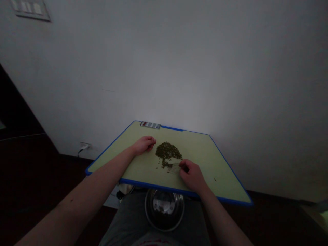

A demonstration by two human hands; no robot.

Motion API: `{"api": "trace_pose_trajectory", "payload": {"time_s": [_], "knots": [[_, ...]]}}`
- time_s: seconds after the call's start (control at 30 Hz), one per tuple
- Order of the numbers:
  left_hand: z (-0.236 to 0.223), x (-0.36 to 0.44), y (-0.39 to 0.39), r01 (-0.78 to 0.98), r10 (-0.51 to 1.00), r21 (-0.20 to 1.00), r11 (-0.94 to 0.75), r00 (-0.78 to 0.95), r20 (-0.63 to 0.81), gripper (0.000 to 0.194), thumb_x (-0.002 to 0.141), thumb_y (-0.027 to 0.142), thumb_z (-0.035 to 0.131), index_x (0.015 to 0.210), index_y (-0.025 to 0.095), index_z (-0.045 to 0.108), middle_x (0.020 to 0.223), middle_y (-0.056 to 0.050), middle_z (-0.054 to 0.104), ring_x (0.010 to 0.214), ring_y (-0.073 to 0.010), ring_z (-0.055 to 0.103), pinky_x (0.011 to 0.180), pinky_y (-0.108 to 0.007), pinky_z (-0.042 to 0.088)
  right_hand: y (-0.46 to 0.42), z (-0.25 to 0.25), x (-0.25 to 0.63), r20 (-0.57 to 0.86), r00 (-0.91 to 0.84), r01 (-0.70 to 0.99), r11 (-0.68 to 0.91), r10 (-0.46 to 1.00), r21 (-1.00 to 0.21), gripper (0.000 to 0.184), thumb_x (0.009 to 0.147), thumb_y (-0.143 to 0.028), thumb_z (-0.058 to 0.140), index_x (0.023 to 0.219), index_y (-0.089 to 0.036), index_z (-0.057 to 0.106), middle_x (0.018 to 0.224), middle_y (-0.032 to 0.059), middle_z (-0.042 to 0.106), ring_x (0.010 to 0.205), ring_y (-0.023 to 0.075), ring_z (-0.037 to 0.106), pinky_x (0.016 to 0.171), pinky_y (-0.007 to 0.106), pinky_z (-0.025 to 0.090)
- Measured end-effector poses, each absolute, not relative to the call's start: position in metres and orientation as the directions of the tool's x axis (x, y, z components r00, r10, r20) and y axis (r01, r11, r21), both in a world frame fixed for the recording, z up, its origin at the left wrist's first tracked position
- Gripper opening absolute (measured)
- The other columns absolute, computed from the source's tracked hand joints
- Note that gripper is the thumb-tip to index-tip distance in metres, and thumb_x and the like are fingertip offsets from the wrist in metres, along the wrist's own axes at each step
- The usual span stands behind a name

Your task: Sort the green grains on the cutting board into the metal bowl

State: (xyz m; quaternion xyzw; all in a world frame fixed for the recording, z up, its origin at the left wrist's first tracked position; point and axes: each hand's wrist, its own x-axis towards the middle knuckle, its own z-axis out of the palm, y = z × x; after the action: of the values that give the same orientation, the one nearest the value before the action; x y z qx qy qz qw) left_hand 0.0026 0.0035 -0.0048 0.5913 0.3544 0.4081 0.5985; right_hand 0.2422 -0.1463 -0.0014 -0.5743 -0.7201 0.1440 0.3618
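1. The seed pile [168, 151] lies mid-worktop [205, 157].
2. Left hand [145, 145] at its nine o'clock, fingers curled together.
3. Right hand [191, 174] at four o'clock, by a clear object [174, 168]; cannot tell if fingers grip it.
4. Metal bowl [164, 210] at six o'clock.

I can read no words, numbers or brands from where I sit. At eleven o'clock, by the far edge of my yellow-green board [200, 164], a flat rectangular thing [150, 125] bears pale rows and a reddish patch, too small for me to make out as writing. At six o'clock, at the very bottom of my view, red marks [156, 240] stand on my clothing, cut off and too blurred to tell as letters or picture.
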Motion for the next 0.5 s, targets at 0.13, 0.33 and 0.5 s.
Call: {"api": "trace_pose_trajectory", "payload": {"time_s": [0.13,0.33,0.5], "knots": [[-0.0046,0.0032,0.0031,-0.073,0.906,0.997,-0.038,0.418,0.065,0.020,0.067,0.032,0.060,0.066,0.014,0.052,0.047,0.004,0.045,0.038,-0.0052,0.040,0.039,-0.019,0.027,-0.1469,-0.0012,0.2425,0.351,-0.102,0.721,0.312,0.931,-0.619,0.014,0.065,-0.015,0.046,0.074,-0.018,0.056,0.059,-0.0023,0.054,0.055,0.0112,0.049,0.054,0.022,0.037],[-0.0016,0.0051,0.0000,-0.087,0.914,0.996,-0.015,0.402,0.049,0.019,0.066,0.030,0.061,0.066,0.014,0.051,0.047,0.004,0.044,0.039,-0.0050,0.039,0.038,-0.019,0.026,-0.1482,-0.0002,0.2428,0.349,-0.109,0.717,0.317,0.931,-0.621,0.014,0.064,-0.014,0.046,0.073,-0.018,0.055,0.057,-0.0032,0.052,0.053,0.0103,0.047,0.052,0.021,0.035],[-0.0009,0.0053,-0.0013,-0.074,0.906,0.997,-0.024,0.419,0.052,0.019,0.067,0.031,0.060,0.067,0.014,0.050,0.048,0.004,0.045,0.039,-0.0051,0.040,0.038,-0.019,0.026,-0.1485,-0.0002,0.2429,0.354,-0.111,0.716,0.322,0.928,-0.619,0.014,0.063,-0.013,0.046,0.072,-0.018,0.055,0.057,-0.0028,0.053,0.053,0.0103,0.047,0.053,0.021,0.035]]}}
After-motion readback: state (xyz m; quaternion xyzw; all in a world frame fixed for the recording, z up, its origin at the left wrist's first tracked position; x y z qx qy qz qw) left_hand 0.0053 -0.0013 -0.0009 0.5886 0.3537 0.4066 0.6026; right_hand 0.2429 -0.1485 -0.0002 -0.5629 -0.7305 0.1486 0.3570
